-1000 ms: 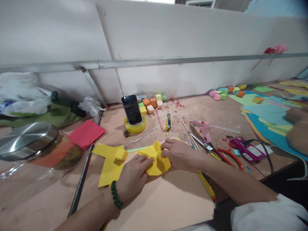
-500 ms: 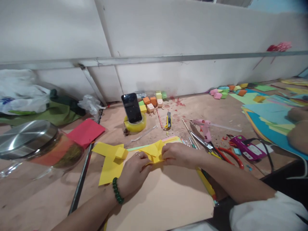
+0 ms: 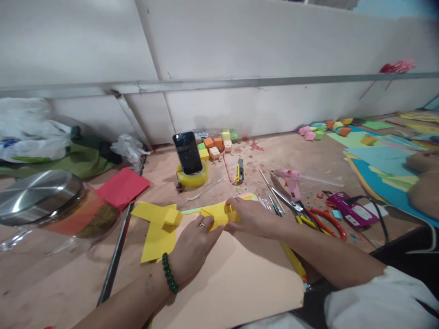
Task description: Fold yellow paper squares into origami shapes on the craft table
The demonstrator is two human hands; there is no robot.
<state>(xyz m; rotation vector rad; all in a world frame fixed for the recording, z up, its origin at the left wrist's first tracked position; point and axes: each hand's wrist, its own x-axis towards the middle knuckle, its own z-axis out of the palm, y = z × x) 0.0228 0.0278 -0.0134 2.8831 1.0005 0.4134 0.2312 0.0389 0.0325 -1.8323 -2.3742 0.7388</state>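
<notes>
Between my hands, at the far edge of a peach paper sheet (image 3: pixel 236 274), is a piece of yellow paper (image 3: pixel 219 214) with folded flaps. My left hand (image 3: pixel 194 242), with a ring and a green bead bracelet, has its fingers closed on the paper's left side. Thumb and curled fingers of my right hand (image 3: pixel 250 218) grip a raised flap on the right; the fingertips are partly hidden. Left of my hands, a small yellow paper cube (image 3: pixel 173 217) rests on yellow paper cut-outs (image 3: pixel 158 237).
Behind stand a phone (image 3: pixel 188 153) on a tape roll (image 3: pixel 194 176), paper cubes (image 3: pixel 214 148) and a box cutter (image 3: pixel 240 170). Scissors (image 3: pixel 295 205), a pink glue gun (image 3: pixel 290 180) and a purple device (image 3: pixel 355 210) lie right. A glass jar (image 3: pixel 85 214) is left. Another person's hand (image 3: pixel 425 196) is far right.
My right hand has shifted slightly left, curling its fingers round the yellow paper's flap. My left hand has turned a little, its thumb now stretched toward the right hand.
</notes>
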